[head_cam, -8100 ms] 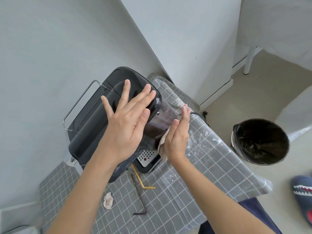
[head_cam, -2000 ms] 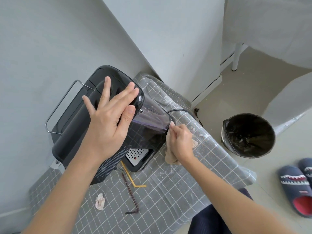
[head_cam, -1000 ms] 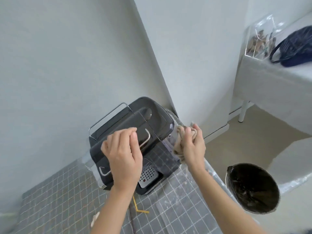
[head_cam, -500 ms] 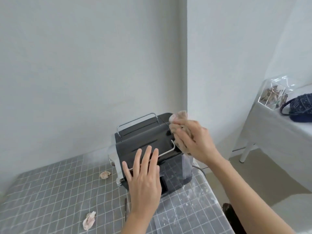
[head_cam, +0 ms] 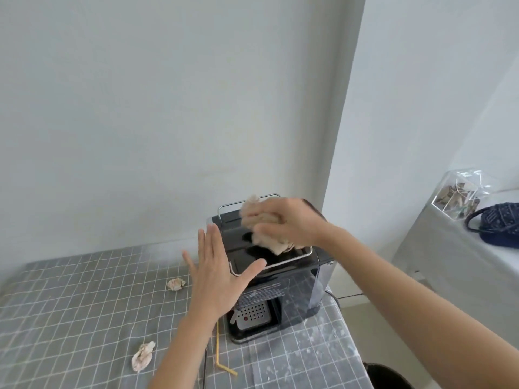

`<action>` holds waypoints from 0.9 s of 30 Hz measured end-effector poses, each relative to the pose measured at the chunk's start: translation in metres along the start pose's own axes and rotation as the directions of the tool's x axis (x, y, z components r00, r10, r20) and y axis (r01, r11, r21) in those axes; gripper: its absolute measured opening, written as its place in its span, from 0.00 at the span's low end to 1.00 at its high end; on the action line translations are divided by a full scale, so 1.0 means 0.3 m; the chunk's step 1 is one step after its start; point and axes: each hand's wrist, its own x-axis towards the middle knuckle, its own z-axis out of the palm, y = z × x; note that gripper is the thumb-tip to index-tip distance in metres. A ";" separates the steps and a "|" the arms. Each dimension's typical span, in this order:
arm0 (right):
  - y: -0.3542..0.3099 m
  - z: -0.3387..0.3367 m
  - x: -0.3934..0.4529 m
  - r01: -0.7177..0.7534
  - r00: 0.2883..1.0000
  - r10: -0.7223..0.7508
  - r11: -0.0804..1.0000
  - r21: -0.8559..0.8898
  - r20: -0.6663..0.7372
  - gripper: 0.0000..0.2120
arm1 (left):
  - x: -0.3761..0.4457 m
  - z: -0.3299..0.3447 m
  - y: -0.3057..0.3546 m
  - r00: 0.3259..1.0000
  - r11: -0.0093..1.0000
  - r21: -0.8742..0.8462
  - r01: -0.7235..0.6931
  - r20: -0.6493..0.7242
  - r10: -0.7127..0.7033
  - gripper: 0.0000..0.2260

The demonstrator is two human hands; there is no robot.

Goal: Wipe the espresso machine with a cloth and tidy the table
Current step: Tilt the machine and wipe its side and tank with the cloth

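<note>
The black espresso machine (head_cam: 283, 293) stands upright at the table's right end, near the wall corner. My right hand (head_cam: 289, 223) grips a beige cloth (head_cam: 264, 231) and presses it on the machine's top, between the chrome rails. My left hand (head_cam: 219, 273) is flat with straight, spread fingers at the machine's left front corner; its thumb lies over the front rail. Two crumpled paper scraps (head_cam: 176, 284) (head_cam: 143, 358) lie on the grey checked tablecloth (head_cam: 70, 304).
A yellow straw (head_cam: 220, 352) and a dark thin stick (head_cam: 205, 366) lie in front of the machine. A black bin (head_cam: 384, 374) stands below the table's right edge. A second table at the right carries a clear box (head_cam: 460, 197) and a dark blue bag (head_cam: 500, 228).
The cloth moved from the machine's right side up onto its top and leftward. My left hand slid off the top to the left front corner. The view lifted towards the wall.
</note>
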 end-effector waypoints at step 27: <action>0.002 0.112 0.080 -0.086 0.986 0.112 0.978 -0.193 0.127 0.14 | 0.011 -0.031 -0.014 0.999 0.999 -0.036 0.025 0.049 -0.023 0.60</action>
